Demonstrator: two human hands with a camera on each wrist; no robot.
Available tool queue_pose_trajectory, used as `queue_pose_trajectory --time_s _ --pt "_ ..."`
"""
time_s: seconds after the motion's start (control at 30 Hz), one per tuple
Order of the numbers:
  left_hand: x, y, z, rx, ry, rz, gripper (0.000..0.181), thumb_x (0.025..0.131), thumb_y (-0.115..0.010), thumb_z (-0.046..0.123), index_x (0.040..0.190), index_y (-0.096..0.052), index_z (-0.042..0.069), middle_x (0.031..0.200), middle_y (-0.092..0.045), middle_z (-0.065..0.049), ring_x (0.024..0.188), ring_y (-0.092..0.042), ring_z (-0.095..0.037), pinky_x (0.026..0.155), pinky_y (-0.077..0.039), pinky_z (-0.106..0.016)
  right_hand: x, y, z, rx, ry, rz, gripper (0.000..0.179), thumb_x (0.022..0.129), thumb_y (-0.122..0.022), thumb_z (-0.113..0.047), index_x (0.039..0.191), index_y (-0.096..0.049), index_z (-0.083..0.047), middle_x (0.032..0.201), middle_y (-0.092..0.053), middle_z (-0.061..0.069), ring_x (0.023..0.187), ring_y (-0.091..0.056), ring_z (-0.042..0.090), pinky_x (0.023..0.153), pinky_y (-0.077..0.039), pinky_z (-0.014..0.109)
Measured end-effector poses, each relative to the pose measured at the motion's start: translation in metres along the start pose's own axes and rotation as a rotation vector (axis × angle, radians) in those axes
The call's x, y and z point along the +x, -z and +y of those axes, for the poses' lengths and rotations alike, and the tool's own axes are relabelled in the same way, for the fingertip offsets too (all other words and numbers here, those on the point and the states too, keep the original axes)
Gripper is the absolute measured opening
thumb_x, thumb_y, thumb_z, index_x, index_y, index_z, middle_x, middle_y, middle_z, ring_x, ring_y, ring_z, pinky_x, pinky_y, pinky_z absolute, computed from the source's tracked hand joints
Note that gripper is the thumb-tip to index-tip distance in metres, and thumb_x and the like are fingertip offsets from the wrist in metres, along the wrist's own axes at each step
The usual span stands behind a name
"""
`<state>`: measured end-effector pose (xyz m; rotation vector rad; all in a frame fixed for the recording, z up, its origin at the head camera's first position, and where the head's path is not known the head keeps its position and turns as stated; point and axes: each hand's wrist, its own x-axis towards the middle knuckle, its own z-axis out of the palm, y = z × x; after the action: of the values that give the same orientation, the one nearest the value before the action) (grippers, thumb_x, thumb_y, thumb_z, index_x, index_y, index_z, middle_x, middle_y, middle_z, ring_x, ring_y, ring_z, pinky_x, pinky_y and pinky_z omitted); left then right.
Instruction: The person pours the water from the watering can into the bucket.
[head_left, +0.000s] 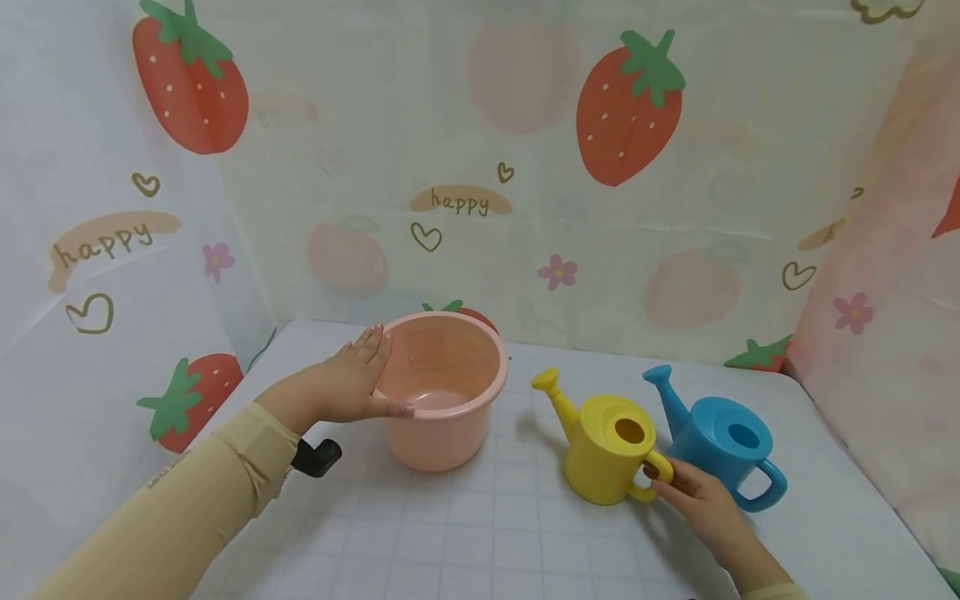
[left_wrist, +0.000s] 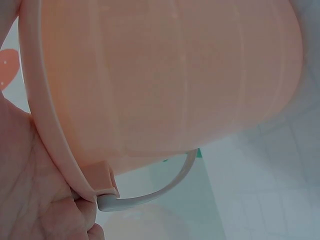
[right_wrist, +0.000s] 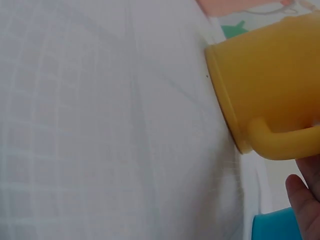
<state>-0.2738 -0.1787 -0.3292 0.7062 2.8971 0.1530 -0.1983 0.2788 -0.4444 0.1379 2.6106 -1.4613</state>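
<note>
A pink bucket (head_left: 442, 437) stands upright on the table at middle left. My left hand (head_left: 341, 385) rests on its left rim, fingers straight and thumb along the front edge. The left wrist view shows the palm (left_wrist: 25, 175) against the rim, near a grey bail handle (left_wrist: 150, 196). To the right, a yellow watering can (head_left: 600, 467) has its spout toward the bucket. My right hand (head_left: 705, 504) holds its handle, with some fingertips hidden behind it. In the right wrist view, the yellow can's base is by the tabletop; I cannot tell whether it touches.
A blue watering can (head_left: 720, 442) stands just right of the yellow one, close behind my right hand. White gridded cloth covers the table (head_left: 465, 550). Strawberry-printed curtains (head_left: 525, 225) hang behind and at both sides.
</note>
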Motion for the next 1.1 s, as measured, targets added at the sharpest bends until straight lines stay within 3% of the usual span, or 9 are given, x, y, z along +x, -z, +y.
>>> queue_pose_trajectory --time_s 0.33,0.67,1.1 --pt "-0.001 0.001 0.002 -0.006 0.004 0.001 0.122 0.069 -0.037 0.083 0.143 -0.002 -0.008 0.149 0.008 -0.025 0.138 0.005 -0.037 0.109 -0.008 -0.053 0.003 0.002 0.004 0.012 -0.019 0.061 0.047 0.089 -0.058 -0.034 0.126 -0.054 -0.005 0.120 -0.060 0.010 0.116 -0.051 0.031 0.092 -0.044 0.046" --pt "-0.002 0.002 0.002 -0.010 0.006 -0.006 0.122 0.070 -0.038 0.083 0.143 -0.001 -0.008 0.149 0.007 -0.026 0.138 0.005 -0.037 0.109 -0.008 -0.053 0.005 0.003 0.002 0.010 -0.023 0.055 0.058 0.091 -0.047 -0.050 0.125 -0.054 -0.004 0.113 -0.063 0.009 0.114 -0.049 0.030 0.096 -0.036 0.055" --pt "-0.003 0.003 0.002 -0.018 0.009 -0.012 0.122 0.069 -0.038 0.083 0.143 0.000 -0.007 0.149 0.010 -0.024 0.138 0.006 -0.037 0.109 -0.007 -0.052 0.011 0.000 0.004 0.089 0.023 0.056 0.057 0.093 -0.040 -0.052 0.117 -0.056 -0.002 0.109 -0.062 0.009 0.105 -0.052 0.023 0.094 -0.042 0.045"
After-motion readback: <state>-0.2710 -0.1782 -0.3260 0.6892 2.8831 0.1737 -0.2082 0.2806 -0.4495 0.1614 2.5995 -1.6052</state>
